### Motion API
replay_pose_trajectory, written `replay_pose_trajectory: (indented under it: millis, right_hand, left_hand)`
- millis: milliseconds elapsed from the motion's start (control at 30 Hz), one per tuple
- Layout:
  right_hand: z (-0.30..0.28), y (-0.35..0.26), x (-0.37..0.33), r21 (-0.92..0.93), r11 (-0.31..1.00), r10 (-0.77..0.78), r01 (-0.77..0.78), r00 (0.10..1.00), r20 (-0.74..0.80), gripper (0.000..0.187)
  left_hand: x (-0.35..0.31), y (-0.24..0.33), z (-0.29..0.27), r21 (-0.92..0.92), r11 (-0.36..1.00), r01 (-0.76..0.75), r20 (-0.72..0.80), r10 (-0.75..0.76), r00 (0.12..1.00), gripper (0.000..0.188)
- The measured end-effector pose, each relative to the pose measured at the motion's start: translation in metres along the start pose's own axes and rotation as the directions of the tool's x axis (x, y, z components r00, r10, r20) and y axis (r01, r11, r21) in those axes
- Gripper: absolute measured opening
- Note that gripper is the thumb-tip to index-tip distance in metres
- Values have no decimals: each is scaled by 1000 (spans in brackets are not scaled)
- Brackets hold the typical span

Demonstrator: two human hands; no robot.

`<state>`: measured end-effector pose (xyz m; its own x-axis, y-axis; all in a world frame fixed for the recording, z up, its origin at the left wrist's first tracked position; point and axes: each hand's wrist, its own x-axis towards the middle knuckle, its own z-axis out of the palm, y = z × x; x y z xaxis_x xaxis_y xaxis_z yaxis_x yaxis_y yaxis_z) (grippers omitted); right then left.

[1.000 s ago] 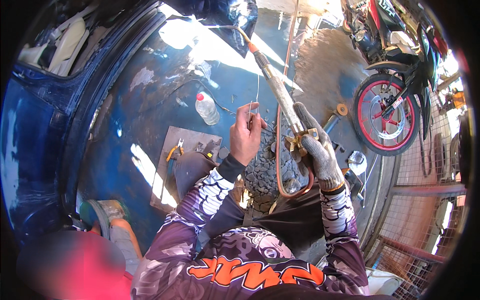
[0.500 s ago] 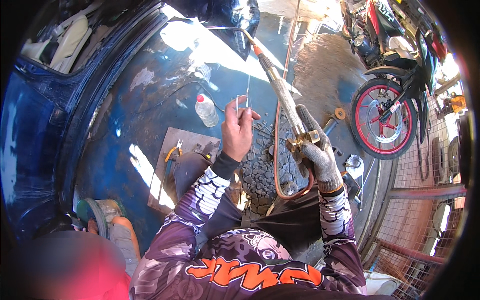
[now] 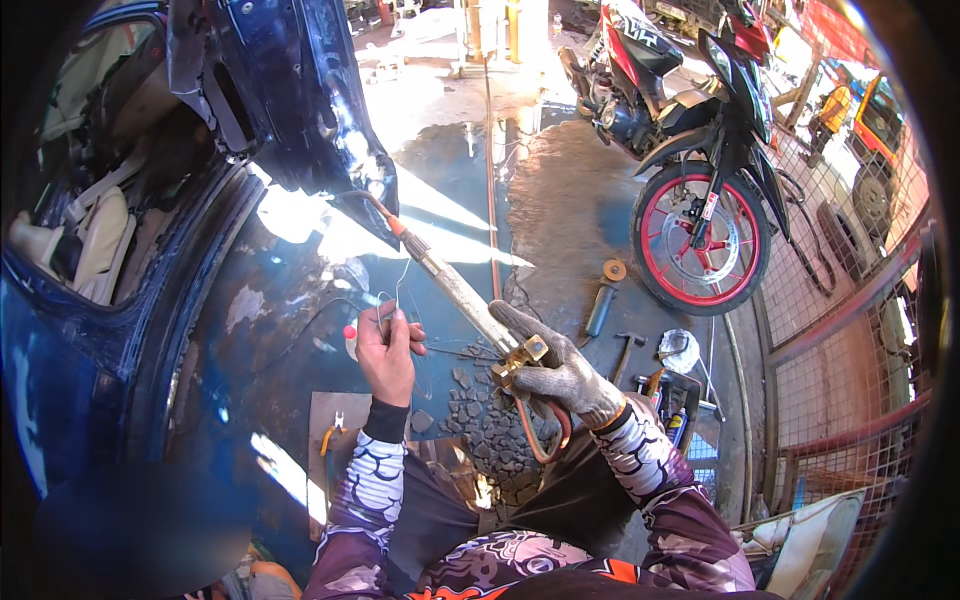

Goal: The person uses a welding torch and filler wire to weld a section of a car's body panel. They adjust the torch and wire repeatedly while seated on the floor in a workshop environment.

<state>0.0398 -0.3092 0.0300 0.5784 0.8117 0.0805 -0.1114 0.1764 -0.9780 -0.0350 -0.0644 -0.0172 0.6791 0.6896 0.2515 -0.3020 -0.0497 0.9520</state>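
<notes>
The right grip (image 3: 562,378) is closed around the torch (image 3: 456,292); the bare left grip (image 3: 387,362) pinches thin wire (image 3: 402,279). A lit torch swinging leftward could burn it.

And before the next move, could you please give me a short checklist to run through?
1. Right hand secure on the long silver torch with brass valves: ok, gloved fingers around its valve end.
2. Left hand holding the thin silver wire: ok, pinched.
3. Left hand gloved: not ok, bare.
4. Flame at the torch's tip: cannot tell.
5. Reddish-brown hose unkinked: cannot tell, partly hidden.
6. Clear plastic bottle with red cap apart from the tip: ok, mostly behind the left hand.
</notes>
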Motion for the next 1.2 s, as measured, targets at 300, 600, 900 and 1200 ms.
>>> replay_pose_trajectory:
  millis: [300, 600, 900, 1200]
  right_hand:
    - [2, -7, -7, 10, 990, 144, -144, 989, -17, 90]
    - [1, 3, -5, 75, 993, 91, -88, 995, -37, 92]
    - [4, 5, -3, 160, 985, 73, -62, 995, -65, 93]
    - [-3, 10, -2, 129, 989, 84, -77, 995, -54, 99]
  left_hand:
    - [21, 1, -1, -63, 994, -87, -81, 82, 993, 16]
    - [28, 8, -3, -94, 987, -133, -104, 123, 987, 20]
    - [34, 3, -6, -111, 985, -136, -147, 119, 982, 18]
    - [31, -4, -8, -116, 978, -175, -123, 161, 979, 18]
